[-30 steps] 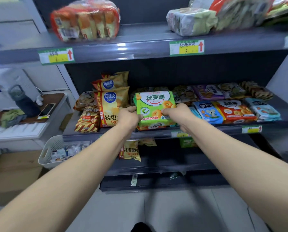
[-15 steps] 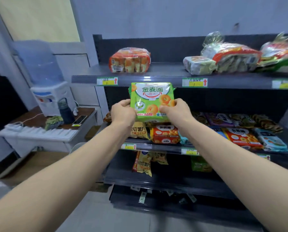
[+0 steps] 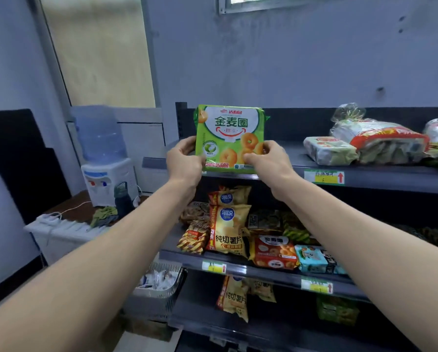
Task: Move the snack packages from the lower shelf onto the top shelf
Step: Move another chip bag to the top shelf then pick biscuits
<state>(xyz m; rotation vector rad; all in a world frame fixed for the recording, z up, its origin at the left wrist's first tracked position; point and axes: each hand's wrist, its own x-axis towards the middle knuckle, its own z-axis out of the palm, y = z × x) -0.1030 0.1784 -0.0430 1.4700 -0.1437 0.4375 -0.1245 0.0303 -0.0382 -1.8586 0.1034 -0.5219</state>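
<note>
1. A second ago the green ring-biscuit pack was being picked off the lower shelf. Now it is up at the level of the top shelf, held upright with its printed face towards the person.
2. The left hand pinches the pack's lower left edge and the right hand pinches the lower right. Both sets of fingers are curled onto the wrapper.
3. The pack's bottom edge sits right at the front lip of the top shelf. From here I cannot tell whether it touches the lip or hangs just in front.
4. To my eye the lift is done and only the placing remains: push it back onto the bare stretch of shelf left of the wrapped bread bundles, then let go.
5. Plenty remains below: yellow crisp bags, a red ring-biscuit pack and others are on the lower shelf.
6. The green pack is a flat, squarish pillow of glossy film with crimped side seams. It looks light and should slide easily.
7. The shelves are dark, smooth metal with paper price tags on their front edges. The bread bundles are in loose, crinkly clear plastic.
</note>
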